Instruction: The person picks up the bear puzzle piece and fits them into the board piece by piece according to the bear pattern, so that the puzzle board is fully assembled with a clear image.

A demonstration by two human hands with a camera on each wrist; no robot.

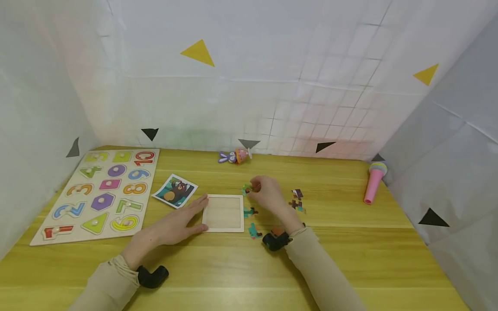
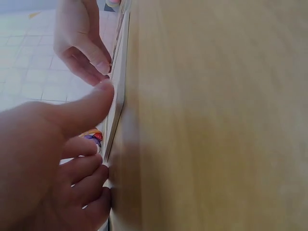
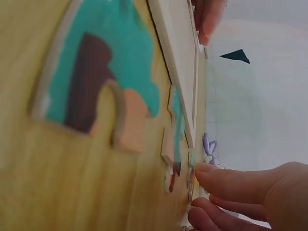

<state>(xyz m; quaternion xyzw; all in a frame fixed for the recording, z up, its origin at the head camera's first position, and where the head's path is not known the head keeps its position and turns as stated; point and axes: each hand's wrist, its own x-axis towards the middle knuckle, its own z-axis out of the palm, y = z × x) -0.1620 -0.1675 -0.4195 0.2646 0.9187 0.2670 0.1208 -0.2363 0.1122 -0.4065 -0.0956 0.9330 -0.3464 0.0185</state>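
A square wooden puzzle tray [image 1: 225, 230] lies bare inside its raised rim. My left hand [image 1: 175, 224] rests at its left side, thumb and fingers spread and touching the rim. Just past the tray's upper right corner, my right hand [image 1: 270, 196] pinches a green and brown puzzle piece [image 1: 246, 189] between thumb and fingertips, low over the table. A teal piece [image 1: 249, 212] sits against the tray's right side, with another teal piece [image 1: 254, 231] below it. In the right wrist view, a large teal, brown and peach piece [image 3: 132, 72] lies close to the camera.
More puzzle pieces [image 1: 295, 204] lie right of my right hand. A bear picture card [image 1: 176, 191] is left of the tray, beside a number-and-shape board [image 1: 87, 216]. At the back is a purple rabbit toy [image 1: 233, 156]; a pink toy microphone [image 1: 373, 183] lies far right.
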